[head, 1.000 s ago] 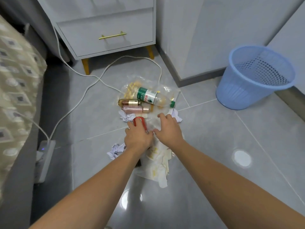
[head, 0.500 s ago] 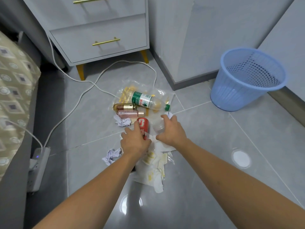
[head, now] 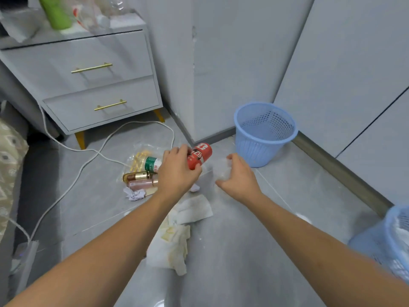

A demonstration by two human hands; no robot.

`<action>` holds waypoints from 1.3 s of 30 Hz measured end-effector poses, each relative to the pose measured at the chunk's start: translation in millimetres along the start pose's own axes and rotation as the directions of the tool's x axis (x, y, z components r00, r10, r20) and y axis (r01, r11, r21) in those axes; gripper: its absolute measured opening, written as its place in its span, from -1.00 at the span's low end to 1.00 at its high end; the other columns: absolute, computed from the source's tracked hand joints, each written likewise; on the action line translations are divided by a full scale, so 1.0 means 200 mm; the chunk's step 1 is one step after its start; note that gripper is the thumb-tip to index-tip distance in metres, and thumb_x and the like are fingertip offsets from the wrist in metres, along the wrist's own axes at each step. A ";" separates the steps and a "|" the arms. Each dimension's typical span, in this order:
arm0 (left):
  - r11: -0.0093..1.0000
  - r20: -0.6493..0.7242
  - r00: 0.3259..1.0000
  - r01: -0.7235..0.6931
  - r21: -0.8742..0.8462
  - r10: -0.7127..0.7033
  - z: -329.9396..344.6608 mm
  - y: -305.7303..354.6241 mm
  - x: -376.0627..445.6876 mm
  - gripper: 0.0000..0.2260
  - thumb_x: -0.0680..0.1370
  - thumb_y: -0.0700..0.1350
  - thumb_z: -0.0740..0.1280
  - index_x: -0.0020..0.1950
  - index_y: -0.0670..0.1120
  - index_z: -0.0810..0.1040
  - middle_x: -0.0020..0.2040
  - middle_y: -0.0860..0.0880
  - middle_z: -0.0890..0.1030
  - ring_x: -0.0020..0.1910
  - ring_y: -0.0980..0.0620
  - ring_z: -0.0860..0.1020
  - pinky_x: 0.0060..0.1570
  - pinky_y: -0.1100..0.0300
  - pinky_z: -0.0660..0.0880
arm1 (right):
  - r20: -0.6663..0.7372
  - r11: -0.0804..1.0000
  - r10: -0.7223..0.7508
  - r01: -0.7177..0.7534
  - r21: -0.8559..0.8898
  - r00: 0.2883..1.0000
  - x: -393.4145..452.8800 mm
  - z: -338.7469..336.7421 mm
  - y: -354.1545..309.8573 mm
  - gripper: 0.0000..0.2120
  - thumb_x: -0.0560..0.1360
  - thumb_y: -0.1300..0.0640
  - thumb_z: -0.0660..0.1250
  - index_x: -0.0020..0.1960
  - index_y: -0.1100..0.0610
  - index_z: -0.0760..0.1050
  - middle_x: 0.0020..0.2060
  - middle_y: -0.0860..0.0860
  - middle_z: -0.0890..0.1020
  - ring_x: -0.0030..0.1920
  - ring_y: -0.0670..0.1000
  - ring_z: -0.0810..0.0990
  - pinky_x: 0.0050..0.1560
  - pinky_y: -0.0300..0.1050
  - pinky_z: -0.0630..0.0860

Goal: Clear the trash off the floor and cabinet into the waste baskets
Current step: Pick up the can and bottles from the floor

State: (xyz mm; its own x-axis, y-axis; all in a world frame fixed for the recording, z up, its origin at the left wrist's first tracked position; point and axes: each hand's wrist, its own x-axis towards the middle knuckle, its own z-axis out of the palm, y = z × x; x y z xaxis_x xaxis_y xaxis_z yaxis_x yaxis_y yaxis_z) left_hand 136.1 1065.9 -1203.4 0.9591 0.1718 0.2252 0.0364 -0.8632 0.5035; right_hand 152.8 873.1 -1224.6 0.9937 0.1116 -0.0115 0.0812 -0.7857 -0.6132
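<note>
While your left hand grips the red can, your right hand clutches a clear plastic piece, hands apart above the floor.

Two blue waste baskets: one just beyond the floor trash pile, another off to its right. One red can, one green-labelled bottle, two cosmetic bottles, gold and pink, one crumpled paper ball, two drawers behind the pile
</note>
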 end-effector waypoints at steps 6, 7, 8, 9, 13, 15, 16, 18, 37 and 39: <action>0.987 -0.046 0.988 -0.148 -0.056 0.145 0.07 0.45 0.41 -0.68 0.46 0.10 0.40 0.16 0.00 0.54 0.04 -0.06 0.59 0.10 -0.14 0.50 -0.05 0.03 0.49 | -0.295 0.997 -0.024 0.044 0.062 0.955 0.27 -0.52 0.18 -0.36 0.33 0.01 0.51 0.33 0.04 0.33 0.24 -0.01 0.48 0.23 0.07 0.51 0.16 -0.01 0.49; 0.980 -0.052 0.982 -0.186 -0.065 0.183 0.10 0.51 0.49 -0.68 0.46 0.09 0.40 0.16 -0.01 0.55 0.03 -0.08 0.58 0.11 -0.15 0.49 -0.04 0.02 0.48 | -0.348 0.996 -0.010 0.039 0.076 0.937 0.34 -0.59 0.22 -0.35 0.32 0.00 0.52 0.33 0.03 0.34 0.23 -0.01 0.48 0.22 0.06 0.52 0.11 -0.07 0.45; 0.972 -0.058 0.974 -0.222 -0.074 0.218 0.13 0.58 0.57 -0.68 0.46 0.08 0.39 0.16 -0.02 0.55 0.03 -0.08 0.58 0.11 -0.15 0.49 -0.04 0.02 0.48 | -0.399 0.996 0.008 0.030 0.090 0.917 0.43 -0.64 0.26 -0.34 0.31 0.00 0.53 0.32 0.03 0.34 0.21 -0.01 0.49 0.20 0.07 0.53 0.07 -0.10 0.42; 0.965 -0.064 0.967 -0.250 -0.082 0.246 0.18 0.64 0.65 -0.68 0.46 0.07 0.39 0.16 -0.02 0.55 0.04 -0.08 0.58 0.11 -0.15 0.48 -0.05 0.02 0.47 | -0.438 0.995 0.025 0.021 0.098 0.899 0.51 -0.69 0.30 -0.35 0.29 0.00 0.53 0.31 0.03 0.34 0.19 0.00 0.49 0.17 0.09 0.54 0.04 -0.11 0.40; 0.950 -0.012 0.952 -0.307 -0.067 0.306 0.39 0.80 0.91 -0.67 0.45 0.05 0.38 0.17 -0.04 0.56 0.08 -0.08 0.55 0.13 -0.14 0.47 -0.04 -0.01 0.52 | -0.414 1.000 0.025 -0.020 0.016 0.910 0.79 -0.74 0.49 -0.34 0.30 0.03 0.48 0.33 0.01 0.30 0.17 0.04 0.47 0.08 0.15 0.55 0.00 -0.07 0.42; 0.958 0.064 0.956 -0.284 -0.046 0.286 0.51 0.81 1.00 -0.67 0.44 0.06 0.39 0.14 -0.05 0.58 0.06 -0.07 0.52 0.10 -0.12 0.47 -0.06 0.03 0.49 | -0.317 0.996 0.024 -0.051 -0.076 0.948 0.88 -0.70 0.60 -0.33 0.31 0.05 0.49 0.35 0.01 0.30 0.17 0.07 0.45 0.07 0.18 0.55 -0.02 -0.08 0.41; 0.964 0.110 0.958 -0.264 -0.036 0.266 0.56 0.81 1.03 -0.67 0.41 0.07 0.41 0.11 -0.04 0.60 0.03 -0.06 0.50 0.07 -0.10 0.47 -0.09 0.06 0.47 | -0.262 0.991 0.028 -0.062 -0.122 0.965 0.92 -0.68 0.65 -0.33 0.31 0.06 0.50 0.36 0.01 0.31 0.17 0.09 0.45 0.07 0.19 0.55 -0.04 -0.09 0.39; 0.972 0.211 0.950 -0.237 0.004 0.231 0.67 0.79 1.08 -0.67 0.35 0.05 0.45 0.06 -0.03 0.62 0.00 -0.04 0.51 0.03 -0.09 0.50 -0.13 0.07 0.49 | -0.174 0.976 0.041 -0.077 -0.205 0.984 0.99 -0.62 0.73 -0.34 0.33 0.07 0.49 0.37 0.02 0.31 0.18 0.10 0.45 0.10 0.20 0.55 -0.05 -0.09 0.39; 0.890 0.390 0.859 -0.422 0.172 0.332 0.96 0.70 1.15 -0.77 0.48 0.05 0.40 0.09 0.01 0.64 0.00 0.02 0.66 0.05 -0.06 0.61 -0.11 0.12 0.44 | 0.040 0.903 0.094 -0.068 -0.425 0.995 1.15 -0.44 0.76 -0.56 0.40 -0.17 0.42 0.21 -0.02 0.54 0.08 -0.02 0.65 0.10 0.07 0.61 0.04 -0.01 0.51; 0.891 0.343 0.866 -0.431 0.142 0.364 0.85 0.69 1.11 -0.77 0.49 0.03 0.35 0.12 0.03 0.64 0.04 0.02 0.67 0.06 -0.07 0.61 -0.09 0.11 0.45 | -0.008 0.932 0.088 -0.085 -0.354 0.996 1.08 -0.47 0.68 -0.67 0.42 -0.11 0.40 0.13 0.00 0.58 0.04 -0.01 0.66 0.06 0.07 0.61 0.06 0.03 0.57</action>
State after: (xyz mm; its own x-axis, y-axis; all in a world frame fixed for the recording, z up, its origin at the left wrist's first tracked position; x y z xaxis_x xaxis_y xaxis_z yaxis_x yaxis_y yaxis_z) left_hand 400.7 904.8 -1225.7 0.9399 -0.3286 0.0927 -0.3413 -0.9107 0.2328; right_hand 385.2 733.1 -1235.2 0.9975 0.0377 -0.0593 0.0188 -0.9566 -0.2909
